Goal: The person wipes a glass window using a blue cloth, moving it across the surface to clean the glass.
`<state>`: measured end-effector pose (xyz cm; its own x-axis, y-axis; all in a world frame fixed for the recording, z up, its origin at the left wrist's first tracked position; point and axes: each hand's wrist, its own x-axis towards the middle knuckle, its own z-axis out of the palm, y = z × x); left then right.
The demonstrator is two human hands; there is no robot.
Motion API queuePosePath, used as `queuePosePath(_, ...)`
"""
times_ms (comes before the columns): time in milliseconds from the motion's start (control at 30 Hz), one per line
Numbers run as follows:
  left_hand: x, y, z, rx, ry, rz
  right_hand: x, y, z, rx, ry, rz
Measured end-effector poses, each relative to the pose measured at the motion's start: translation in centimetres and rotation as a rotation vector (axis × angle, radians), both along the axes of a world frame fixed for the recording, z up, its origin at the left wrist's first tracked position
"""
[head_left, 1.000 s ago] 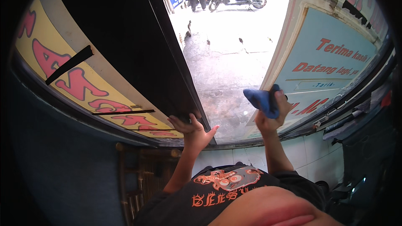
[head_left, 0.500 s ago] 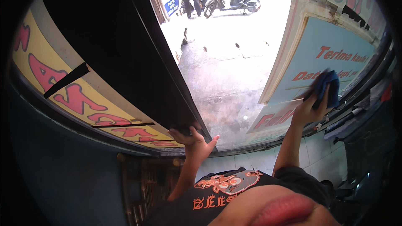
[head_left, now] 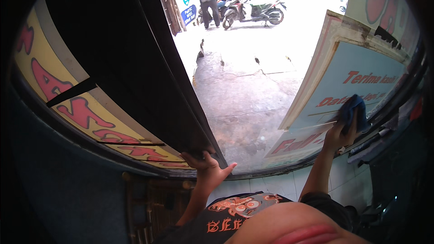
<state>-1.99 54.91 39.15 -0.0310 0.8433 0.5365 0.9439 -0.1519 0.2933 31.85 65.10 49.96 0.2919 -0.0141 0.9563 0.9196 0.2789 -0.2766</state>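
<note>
My right hand (head_left: 335,136) grips a dark blue cloth (head_left: 356,114) and presses it to the glass, over the lower part of a light blue sign (head_left: 370,68) with red lettering. The cloth hides some of that lettering. Further left, my left hand (head_left: 209,166) lies against the bottom of a dark upright door frame (head_left: 172,90). Its thumb sticks out to the right and the other fingers spread over the frame, holding nothing.
A yellow panel (head_left: 68,95) with red letters curves along the left. Through the glass, parked motorbikes (head_left: 260,11) and two people (head_left: 210,4) stand outside. Bamboo furniture (head_left: 158,203) is at lower left, pale floor tiles (head_left: 282,183) below the glass.
The view has tilted up, so the scene sits lower and more of the street shows. The cloth stays at about the same part of the sign. My left hand keeps its place.
</note>
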Motion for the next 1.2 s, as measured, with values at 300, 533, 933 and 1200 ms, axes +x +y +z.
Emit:
queuePosePath(300,0.2,0.2,0.0,0.017,-0.019,0.03,-5.2,1.1,13.5,0.275,-0.262,0.361)
queuePosePath(533,0.0,0.6,-1.0,-0.003,0.006,0.055,-10.1,0.3,16.0,0.223,-0.846,0.484)
queuePosePath(933,0.4,0.7,-0.2,0.056,0.011,0.031,-10.6,-0.6,26.1,0.43,-0.565,0.379)
queuePosePath(1200,0.4,0.5,0.0,0.05,0.021,0.051,-15.1,0.4,14.9,0.344,-0.803,0.582)
